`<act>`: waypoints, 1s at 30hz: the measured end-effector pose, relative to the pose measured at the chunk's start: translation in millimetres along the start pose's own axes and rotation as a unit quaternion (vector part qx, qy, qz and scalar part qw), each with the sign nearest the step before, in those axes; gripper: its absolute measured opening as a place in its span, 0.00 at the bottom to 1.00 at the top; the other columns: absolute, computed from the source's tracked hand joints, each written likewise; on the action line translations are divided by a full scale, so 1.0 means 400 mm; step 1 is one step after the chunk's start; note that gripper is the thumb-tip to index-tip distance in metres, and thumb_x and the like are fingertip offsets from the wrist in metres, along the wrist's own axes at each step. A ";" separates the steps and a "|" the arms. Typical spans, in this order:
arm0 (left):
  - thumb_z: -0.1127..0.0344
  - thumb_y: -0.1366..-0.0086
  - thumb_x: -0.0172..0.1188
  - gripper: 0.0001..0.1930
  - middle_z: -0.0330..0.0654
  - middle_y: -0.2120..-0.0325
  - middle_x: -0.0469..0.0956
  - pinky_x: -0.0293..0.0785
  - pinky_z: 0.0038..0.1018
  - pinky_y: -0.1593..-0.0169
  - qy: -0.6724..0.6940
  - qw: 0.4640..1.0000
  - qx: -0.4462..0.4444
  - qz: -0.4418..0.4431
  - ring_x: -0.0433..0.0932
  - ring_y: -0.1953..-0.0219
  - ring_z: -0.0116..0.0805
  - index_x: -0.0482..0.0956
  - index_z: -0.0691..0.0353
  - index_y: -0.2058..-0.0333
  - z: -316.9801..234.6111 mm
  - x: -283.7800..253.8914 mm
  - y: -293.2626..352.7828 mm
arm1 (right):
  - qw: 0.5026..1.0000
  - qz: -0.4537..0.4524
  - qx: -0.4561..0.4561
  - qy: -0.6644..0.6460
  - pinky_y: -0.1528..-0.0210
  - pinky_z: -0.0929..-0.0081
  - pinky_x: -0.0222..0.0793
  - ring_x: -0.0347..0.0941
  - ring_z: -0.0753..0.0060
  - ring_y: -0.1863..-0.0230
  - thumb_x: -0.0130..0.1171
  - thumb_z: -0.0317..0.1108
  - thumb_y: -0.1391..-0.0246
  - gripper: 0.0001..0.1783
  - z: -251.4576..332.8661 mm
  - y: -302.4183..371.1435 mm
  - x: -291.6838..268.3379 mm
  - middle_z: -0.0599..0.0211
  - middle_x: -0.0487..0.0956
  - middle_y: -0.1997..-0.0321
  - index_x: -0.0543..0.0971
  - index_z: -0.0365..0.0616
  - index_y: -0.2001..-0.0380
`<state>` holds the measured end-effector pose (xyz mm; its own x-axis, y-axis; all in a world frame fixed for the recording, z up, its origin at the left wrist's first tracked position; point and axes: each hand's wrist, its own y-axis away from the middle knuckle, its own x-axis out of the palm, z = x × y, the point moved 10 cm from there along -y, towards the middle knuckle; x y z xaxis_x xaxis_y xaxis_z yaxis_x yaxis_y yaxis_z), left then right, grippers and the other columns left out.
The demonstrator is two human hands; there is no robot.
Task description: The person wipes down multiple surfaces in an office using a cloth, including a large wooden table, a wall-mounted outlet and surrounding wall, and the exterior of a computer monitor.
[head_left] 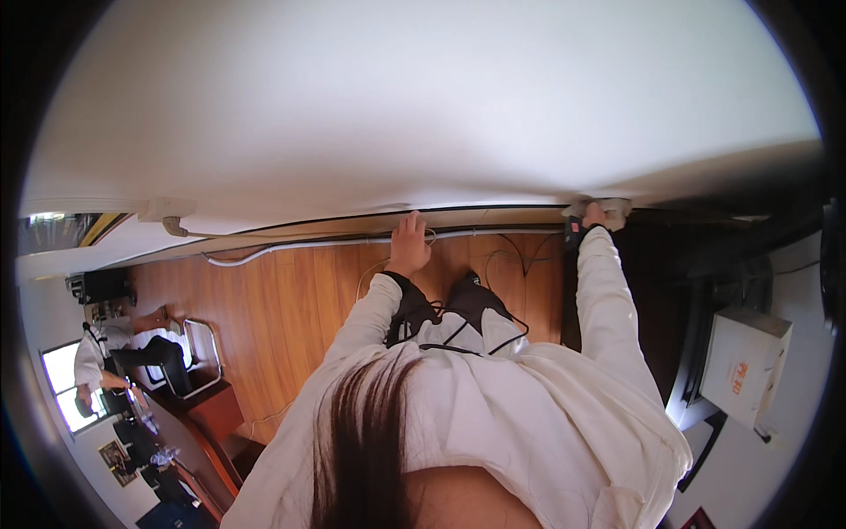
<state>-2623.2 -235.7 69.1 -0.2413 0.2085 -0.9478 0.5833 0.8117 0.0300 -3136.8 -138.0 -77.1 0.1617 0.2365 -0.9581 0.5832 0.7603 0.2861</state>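
Curling beside a red-labelled dark object (573, 234), the right hand (596, 215) has an unclear grip, the left hand (411, 242) uncurled.

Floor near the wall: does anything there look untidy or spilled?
Slightly untidy: a thin dark cable loops loosely over the wooden floor, whereas the white pipe runs neatly along the wall. No spill stands out.

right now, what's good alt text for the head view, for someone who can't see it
The right hand is at a small pale object by a white wall; the open left hand is near a white tube, with wooden floor below.
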 end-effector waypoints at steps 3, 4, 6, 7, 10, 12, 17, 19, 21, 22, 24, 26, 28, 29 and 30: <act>0.67 0.53 0.58 0.21 0.47 0.45 0.63 0.69 0.44 0.49 0.008 0.999 -0.040 0.002 0.64 0.44 0.48 0.75 0.66 0.58 0.040 0.003 0.026 | 0.990 0.096 0.049 0.093 0.46 0.60 0.70 0.76 0.54 0.50 0.66 0.38 0.60 0.21 -0.040 0.013 -0.064 0.63 0.80 0.56 0.80 0.49 0.58; 0.67 0.53 0.58 0.20 0.46 0.46 0.63 0.69 0.44 0.50 0.011 0.999 -0.046 0.003 0.65 0.45 0.48 0.75 0.65 0.58 0.049 0.000 0.027 | 0.988 0.104 0.040 0.104 0.44 0.59 0.68 0.74 0.56 0.48 0.63 0.39 0.56 0.21 -0.050 0.002 -0.039 0.65 0.79 0.53 0.79 0.49 0.55; 0.67 0.53 0.58 0.19 0.45 0.47 0.64 0.70 0.43 0.50 0.022 0.998 -0.052 0.017 0.65 0.45 0.48 0.76 0.64 0.59 0.054 0.004 0.020 | 0.984 0.118 0.037 0.130 0.41 0.57 0.64 0.70 0.58 0.43 0.57 0.40 0.50 0.22 -0.095 -0.002 -0.032 0.70 0.76 0.46 0.76 0.50 0.49; 0.67 0.53 0.58 0.19 0.45 0.47 0.64 0.70 0.43 0.50 0.024 0.998 -0.061 0.025 0.65 0.45 0.47 0.76 0.63 0.59 0.064 0.011 0.029 | 0.953 0.245 0.027 0.177 0.39 0.55 0.61 0.64 0.60 0.39 0.50 0.42 0.43 0.26 -0.077 0.006 -0.001 0.72 0.70 0.39 0.67 0.51 0.41; 0.67 0.53 0.57 0.19 0.44 0.47 0.64 0.70 0.43 0.51 0.030 0.997 -0.061 0.044 0.65 0.45 0.47 0.77 0.63 0.59 0.055 0.027 0.031 | 0.968 0.208 0.039 0.136 0.38 0.57 0.60 0.63 0.58 0.38 0.51 0.37 0.47 0.30 0.007 0.053 -0.043 0.67 0.66 0.37 0.63 0.49 0.39; 0.67 0.53 0.57 0.18 0.44 0.47 0.64 0.70 0.44 0.50 0.034 0.998 -0.042 0.042 0.65 0.44 0.48 0.77 0.62 0.59 0.038 0.032 0.027 | 0.980 0.174 0.053 0.082 0.37 0.58 0.59 0.61 0.57 0.37 0.52 0.33 0.50 0.33 0.087 0.102 -0.067 0.63 0.64 0.35 0.61 0.47 0.38; 0.68 0.52 0.58 0.21 0.45 0.45 0.62 0.69 0.44 0.47 0.067 0.996 -0.022 0.046 0.63 0.42 0.48 0.75 0.62 0.56 0.046 0.024 0.055 | 0.913 0.064 0.202 -0.350 0.35 0.61 0.55 0.57 0.54 0.34 0.51 0.24 0.55 0.41 0.332 0.264 -0.166 0.55 0.58 0.32 0.53 0.45 0.35; 0.68 0.52 0.58 0.24 0.45 0.43 0.61 0.69 0.44 0.46 0.079 0.996 -0.031 0.039 0.62 0.41 0.49 0.73 0.62 0.53 0.081 0.017 0.092 | 0.599 -0.095 0.318 -0.729 0.32 0.63 0.51 0.54 0.54 0.32 0.46 0.20 0.55 0.43 0.385 0.341 -0.161 0.54 0.54 0.30 0.48 0.44 0.33; 0.68 0.52 0.58 0.27 0.46 0.42 0.60 0.68 0.44 0.45 0.080 0.995 -0.042 0.030 0.61 0.40 0.50 0.70 0.62 0.49 0.116 -0.006 0.124 | 0.466 -0.105 0.372 -0.796 0.33 0.60 0.52 0.55 0.54 0.32 0.47 0.23 0.54 0.42 0.461 0.362 -0.101 0.55 0.55 0.30 0.47 0.46 0.34; 0.69 0.51 0.58 0.28 0.46 0.41 0.59 0.68 0.44 0.45 0.080 0.995 -0.052 0.026 0.60 0.40 0.50 0.69 0.63 0.48 0.140 -0.022 0.143 | 0.443 -0.084 0.390 -0.803 0.34 0.59 0.52 0.55 0.54 0.33 0.48 0.24 0.54 0.42 0.505 0.367 -0.074 0.55 0.55 0.31 0.47 0.48 0.34; 0.69 0.51 0.58 0.30 0.46 0.41 0.58 0.67 0.44 0.44 0.082 0.994 -0.066 0.018 0.60 0.40 0.51 0.66 0.63 0.46 0.176 -0.056 0.184 | 0.419 -0.044 0.414 -0.807 0.35 0.57 0.53 0.55 0.55 0.33 0.49 0.26 0.53 0.42 0.601 0.385 -0.024 0.56 0.56 0.31 0.47 0.50 0.34; 0.69 0.51 0.58 0.32 0.45 0.40 0.57 0.67 0.45 0.44 0.083 0.993 -0.085 0.013 0.60 0.40 0.51 0.64 0.63 0.45 0.214 -0.088 0.223 | 0.417 -0.019 0.429 -0.801 0.36 0.55 0.54 0.56 0.56 0.33 0.49 0.28 0.52 0.42 0.702 0.417 0.016 0.56 0.58 0.32 0.47 0.52 0.34; 0.69 0.52 0.58 0.32 0.45 0.40 0.56 0.67 0.45 0.44 0.098 0.990 -0.104 0.006 0.60 0.40 0.51 0.63 0.64 0.44 0.258 -0.102 0.265 | 0.429 0.004 0.441 -0.788 0.37 0.52 0.55 0.56 0.56 0.33 0.50 0.30 0.52 0.42 0.796 0.456 0.047 0.57 0.59 0.32 0.46 0.55 0.34; 0.69 0.52 0.58 0.32 0.45 0.40 0.56 0.67 0.45 0.44 0.107 0.988 -0.113 0.003 0.60 0.40 0.51 0.63 0.64 0.44 0.279 -0.104 0.285 | 0.441 0.014 0.446 -0.779 0.38 0.51 0.56 0.56 0.56 0.34 0.51 0.31 0.51 0.42 0.843 0.477 0.059 0.57 0.59 0.33 0.46 0.56 0.34; 0.69 0.51 0.59 0.33 0.46 0.39 0.56 0.67 0.45 0.44 0.098 0.988 -0.118 0.004 0.60 0.40 0.52 0.63 0.64 0.44 0.304 -0.105 0.308 | 0.462 0.025 0.445 -0.767 0.38 0.50 0.56 0.56 0.57 0.34 0.51 0.32 0.51 0.42 0.891 0.496 0.069 0.57 0.60 0.33 0.46 0.57 0.34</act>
<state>-2446.8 -210.7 74.1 -0.3963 0.2976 -0.8685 0.3947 0.9093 0.1315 -2732.9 -196.2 -51.9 0.1688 -0.9852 -0.0300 0.5352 0.0660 0.8421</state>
